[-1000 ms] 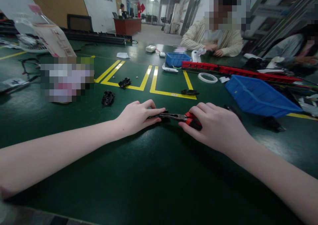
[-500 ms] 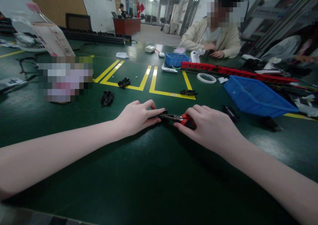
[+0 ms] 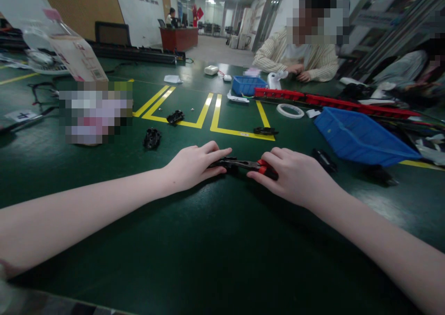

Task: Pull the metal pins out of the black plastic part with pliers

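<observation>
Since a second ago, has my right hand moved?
No: the right hand still grips the pliers, nose at the black part, just short of the yellow line.

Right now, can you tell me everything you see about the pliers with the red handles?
The pliers are slim, with dark metal jaws and red-and-black handles that look rubbery. They lie low and nearly flat over the green table, nose pointing left. The right hand wraps the handles, hiding most of them. The nose meets a small black part held under the left hand; whether the jaws bite it is too small to tell.
</observation>
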Available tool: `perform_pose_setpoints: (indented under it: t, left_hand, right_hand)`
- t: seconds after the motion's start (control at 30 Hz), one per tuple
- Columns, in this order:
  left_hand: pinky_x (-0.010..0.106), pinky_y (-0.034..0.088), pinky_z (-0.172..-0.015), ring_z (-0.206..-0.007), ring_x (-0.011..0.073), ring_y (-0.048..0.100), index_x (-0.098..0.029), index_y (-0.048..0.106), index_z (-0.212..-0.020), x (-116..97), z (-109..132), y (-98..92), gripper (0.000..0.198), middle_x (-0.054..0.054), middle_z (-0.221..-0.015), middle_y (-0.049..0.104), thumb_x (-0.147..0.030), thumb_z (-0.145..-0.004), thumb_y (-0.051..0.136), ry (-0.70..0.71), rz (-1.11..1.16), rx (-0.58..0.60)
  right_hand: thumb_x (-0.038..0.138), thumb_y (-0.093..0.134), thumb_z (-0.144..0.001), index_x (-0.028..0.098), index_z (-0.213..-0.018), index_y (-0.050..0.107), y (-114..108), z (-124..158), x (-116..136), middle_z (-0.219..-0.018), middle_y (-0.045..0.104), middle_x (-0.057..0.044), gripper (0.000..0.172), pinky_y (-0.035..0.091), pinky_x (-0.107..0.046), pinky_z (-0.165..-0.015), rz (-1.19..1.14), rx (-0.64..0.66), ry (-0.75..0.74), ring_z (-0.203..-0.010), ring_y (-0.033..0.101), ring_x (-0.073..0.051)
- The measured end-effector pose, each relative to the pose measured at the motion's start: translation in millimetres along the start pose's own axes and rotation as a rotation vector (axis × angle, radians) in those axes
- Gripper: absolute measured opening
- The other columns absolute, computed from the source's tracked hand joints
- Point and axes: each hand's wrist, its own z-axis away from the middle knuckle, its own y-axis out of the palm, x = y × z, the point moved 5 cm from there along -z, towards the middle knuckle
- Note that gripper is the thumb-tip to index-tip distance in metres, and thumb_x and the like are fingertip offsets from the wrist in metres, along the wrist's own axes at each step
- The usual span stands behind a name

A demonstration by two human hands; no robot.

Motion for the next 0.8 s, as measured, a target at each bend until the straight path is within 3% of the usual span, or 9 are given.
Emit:
perform_pose_setpoints:
  t: [0.17, 0.4, 0.8]
  left_hand:
    - [0.029, 0.050, -0.068, -0.080, 0.0158, 0.066, -0.029, 0.046, -0.148, -2, 1, -1.6, 0.047, 0.007, -0.123, 0.061, -0.041, -0.103, 0.049, 0.037, -0.014, -0.013]
    - [0.031, 0.053, -0.072, -0.089, 0.0195, 0.067, -0.019, 0.046, -0.146, 1, 1, -0.7, 0.056, 0.007, -0.125, 0.059, -0.038, -0.096, 0.061, -0.018, 0.103, 0.018]
    - [0.035, 0.053, -0.078, -0.089, 0.0201, 0.066, -0.020, 0.062, -0.129, -4, 6, -6.1, 0.043, 0.006, -0.122, 0.059, -0.040, -0.091, 0.059, 0.029, 0.222, 0.037]
  right_hand:
    - [0.056, 0.041, -0.097, 0.015, -0.087, 0.063, 3, 0, -1, -0.079, 0.065, -0.011, 0.048, 0.040, -0.031, -0.057, -0.014, -0.005, -0.031, -0.066, 0.058, -0.021]
    - [0.052, 0.047, -0.096, 0.014, -0.089, 0.063, -6, 4, -5, -0.081, 0.065, -0.011, 0.041, 0.040, -0.031, -0.057, -0.043, -0.074, -0.040, -0.067, 0.059, -0.021]
    - [0.046, 0.052, -0.095, 0.012, -0.090, 0.063, 6, 15, -1, -0.085, 0.067, -0.013, 0.036, 0.048, -0.034, -0.064, -0.107, -0.232, -0.160, -0.073, 0.062, -0.023]
